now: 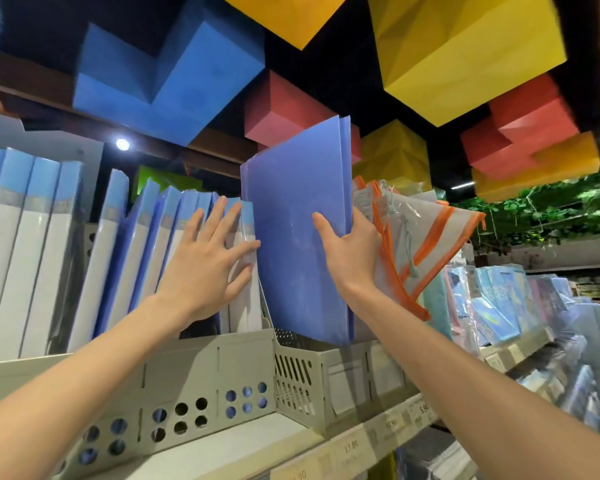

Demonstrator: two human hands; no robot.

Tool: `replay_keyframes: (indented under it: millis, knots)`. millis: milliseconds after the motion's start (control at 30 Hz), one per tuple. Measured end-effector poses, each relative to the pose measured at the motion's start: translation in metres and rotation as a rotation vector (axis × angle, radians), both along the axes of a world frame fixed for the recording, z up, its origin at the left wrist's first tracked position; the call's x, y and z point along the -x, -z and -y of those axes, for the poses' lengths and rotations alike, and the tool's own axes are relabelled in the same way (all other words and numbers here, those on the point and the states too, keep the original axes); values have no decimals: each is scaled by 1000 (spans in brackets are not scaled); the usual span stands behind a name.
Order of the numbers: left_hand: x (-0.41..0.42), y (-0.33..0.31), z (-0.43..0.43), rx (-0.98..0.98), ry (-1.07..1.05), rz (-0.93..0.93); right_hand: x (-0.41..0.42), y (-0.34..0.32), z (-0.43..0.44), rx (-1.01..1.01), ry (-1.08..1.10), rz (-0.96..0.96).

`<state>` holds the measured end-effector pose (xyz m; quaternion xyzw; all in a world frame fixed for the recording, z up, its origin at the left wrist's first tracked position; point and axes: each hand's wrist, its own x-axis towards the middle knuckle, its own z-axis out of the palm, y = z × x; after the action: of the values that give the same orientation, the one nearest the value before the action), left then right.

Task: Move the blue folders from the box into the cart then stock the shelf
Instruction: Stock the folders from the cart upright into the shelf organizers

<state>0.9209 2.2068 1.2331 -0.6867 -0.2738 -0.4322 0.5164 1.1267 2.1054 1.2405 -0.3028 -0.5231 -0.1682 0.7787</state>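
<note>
Stocking stage, judging by the shelf. To do it well: hold the shelved folders back, lower the blue folders straight down into the gap to their right, and avoid snagging the orange-trimmed pouches. Box and cart out of view.

Far left: white-and-blue binders upright on the shelf. Next: shelved folders leaning left in a grey file holder. Left hand: fingers straight and spread, pressed flat against that row, gripping nothing. Centre: blue folders, a slim upright stack, lower edge at the rim of a slotted tray, apparently not yet seated. Right hand: clamped on the stack's right edge, thumb across the front, fingers hidden behind. Far right: orange-trimmed pouches, touching the back of that hand.
</note>
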Motion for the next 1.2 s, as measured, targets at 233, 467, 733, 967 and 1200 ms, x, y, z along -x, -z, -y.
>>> replay_keyframes:
  millis: [233,467,733,967,1200]
  knots:
    - [0,1,1,36,19,3,-6,-5,-2,44,-95,-30]
    - [-3,1,-3,8,26,2,-23,-2,-6,100,-113,-75]
    - [-4,0,-2,22,37,-15,-2,3,-10,93,-45,-5]
    - [-2,0,0,27,30,-25,-7,20,-18,89,-79,-81]
    - [-2,-1,-1,47,16,-24,-17,33,-16,103,-59,-103]
